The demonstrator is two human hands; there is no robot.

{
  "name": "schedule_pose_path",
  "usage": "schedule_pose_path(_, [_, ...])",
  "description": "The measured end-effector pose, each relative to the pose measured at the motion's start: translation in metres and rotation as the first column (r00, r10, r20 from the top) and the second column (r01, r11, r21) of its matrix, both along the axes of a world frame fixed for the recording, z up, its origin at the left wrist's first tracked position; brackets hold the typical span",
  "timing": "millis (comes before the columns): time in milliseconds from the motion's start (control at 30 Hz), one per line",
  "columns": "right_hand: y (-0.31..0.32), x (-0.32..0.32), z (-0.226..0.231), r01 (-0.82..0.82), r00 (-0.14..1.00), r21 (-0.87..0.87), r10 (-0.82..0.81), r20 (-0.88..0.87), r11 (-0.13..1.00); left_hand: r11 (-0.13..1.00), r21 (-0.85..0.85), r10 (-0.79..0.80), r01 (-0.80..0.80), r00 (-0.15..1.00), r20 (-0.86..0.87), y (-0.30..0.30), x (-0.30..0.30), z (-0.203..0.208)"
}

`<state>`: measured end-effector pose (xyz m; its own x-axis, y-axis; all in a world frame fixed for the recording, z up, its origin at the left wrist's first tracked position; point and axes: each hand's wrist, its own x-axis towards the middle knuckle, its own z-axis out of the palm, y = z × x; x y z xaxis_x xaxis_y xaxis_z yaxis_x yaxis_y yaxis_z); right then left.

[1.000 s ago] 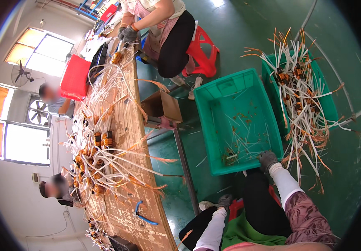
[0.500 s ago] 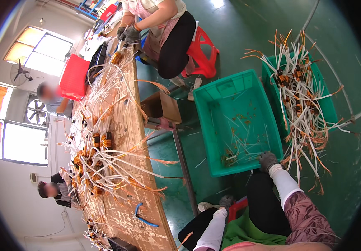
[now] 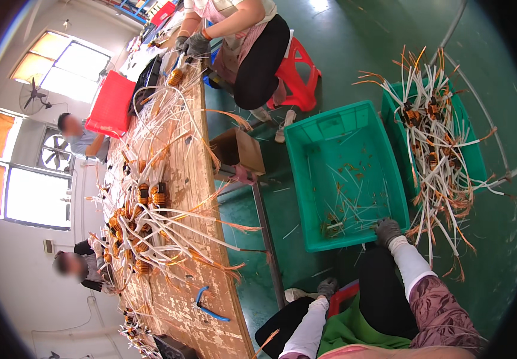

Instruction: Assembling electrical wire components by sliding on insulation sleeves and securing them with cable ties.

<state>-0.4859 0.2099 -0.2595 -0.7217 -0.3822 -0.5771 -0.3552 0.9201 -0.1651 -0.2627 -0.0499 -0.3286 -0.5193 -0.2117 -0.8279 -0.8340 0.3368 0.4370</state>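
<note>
My right hand [image 3: 388, 231], in a grey glove, is closed over the near right corner of a green plastic bin [image 3: 354, 244] on the floor. Inside that bin lie loose white wire offcuts [image 3: 343, 206] and copper-coloured scraps. My left hand [image 3: 328, 287], also gloved in grey, is low beside my leg, next to the red stool [image 3: 344, 294]; how its fingers lie is too small to make out. To the right of the bin stands a second green bin [image 3: 471, 152], heaped with copper-wound coils [image 3: 432, 134] that have long white leads with frayed copper ends.
A worn wooden table [image 3: 210, 263] runs along the left, piled with similar wire coils [image 3: 142, 239]. Blue-handled pliers [image 3: 210, 308] lie near its edge. A cardboard box [image 3: 240, 152] stands beside it. Ahead, a co-worker [image 3: 252, 60] sits on a red stool [image 3: 300, 75].
The whole view has shifted slightly, so the table and bins sit a little farther right. My right hand stays on the bin corner, and my left hand stays beside the stool.
</note>
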Motion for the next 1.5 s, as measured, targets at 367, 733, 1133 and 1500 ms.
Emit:
schedule_pose_path(367, [0.000,0.001,-0.009,0.029,1.000,-0.016,-0.029,-0.012,0.999,0.995,0.046,-0.090,0.084,0.983,0.163,-0.007,-0.001,-0.014])
schedule_pose_path(733, [-0.001,-0.002,0.008,-0.029,0.999,-0.017,0.029,-0.041,0.999,0.957,-0.156,-0.244,0.245,0.969,0.026,0.000,-0.033,0.001])
schedule_pose_path(1133, [0.010,0.004,0.010,0.006,1.000,-0.034,-0.007,-0.024,0.999,0.972,-0.109,-0.198,0.206,0.977,0.081,0.011,-0.020,0.000])
schedule_pose_path(1500, [0.005,0.001,-0.020,-0.133,0.896,-0.236,0.015,-0.443,0.963,0.358,-0.317,-0.924,0.878,0.383,0.017,-0.033,-0.014,-0.031])
